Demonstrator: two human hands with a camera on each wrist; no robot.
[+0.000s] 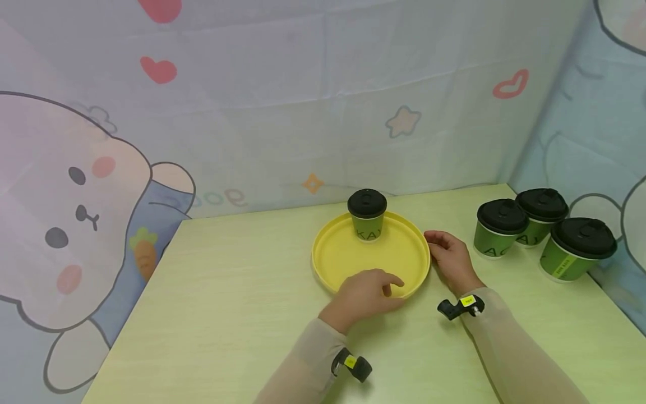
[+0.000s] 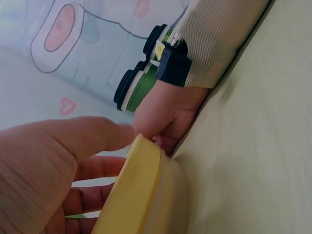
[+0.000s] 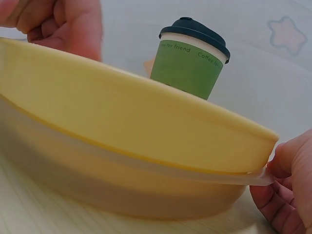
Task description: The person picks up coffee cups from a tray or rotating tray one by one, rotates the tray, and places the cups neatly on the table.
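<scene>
A round yellow tray (image 1: 333,247) lies on the table, with a green paper cup with a black lid (image 1: 368,224) standing toward its back. Under the tray, a paler translucent layer (image 3: 122,180) shows in the right wrist view. My left hand (image 1: 365,294) hovers over the tray's front rim, thumb and fingers parted and relaxed, holding nothing. At the tray's right side, my right hand (image 1: 451,261) pinches the pale edge just below the yellow wall between thumb and curled fingers (image 3: 278,207).
Three more lidded green cups stand at the back right: a front-left one (image 1: 497,238), one behind it (image 1: 535,230) and a wider one (image 1: 567,261) near the table's right edge. A printed cloth (image 1: 282,112) hangs behind the table (image 1: 212,314).
</scene>
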